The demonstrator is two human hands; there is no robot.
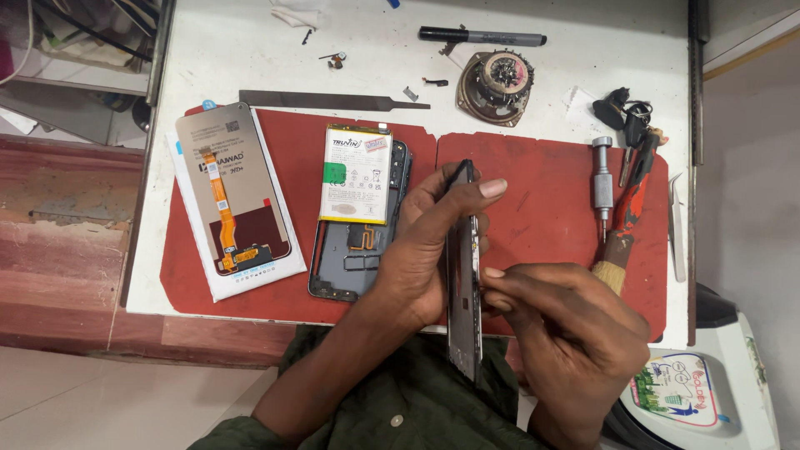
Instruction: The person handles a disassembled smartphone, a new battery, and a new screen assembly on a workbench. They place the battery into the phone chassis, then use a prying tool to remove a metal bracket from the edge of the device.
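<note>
We hold a dark phone panel (pixel 463 275) on edge above the near side of the red work mat (pixel 550 200), so that we see only its thin side running from the far fingertips down toward our green shirt (pixel 400 400). Our left hand (pixel 425 250) is curled around its upper half from the left, thumb and fingertips closed over the top corner. Our right hand (pixel 567 325) meets it from the right at about mid-length, thumb and forefinger pinched on the edge (whether something small sits between those fingertips we cannot tell). The panel thus stands between the two hands, gripped by both and clear of the mat.

Just left of our left hand lies an opened phone frame (pixel 354 250) with a white and yellow battery (pixel 356 173) resting on its upper part. Further left, a replacement display (pixel 229 196) with an orange flex cable lies face down on its white wrapper. Beyond the mat we see a long flat metal file (pixel 333 101), a black marker pen (pixel 482 36) and a small round speaker (pixel 497 86). To the right lie a silver precision screwdriver (pixel 602 185), a red-handled brush (pixel 627 218) and tweezers (pixel 677 227), all well apart from the panel.
</note>
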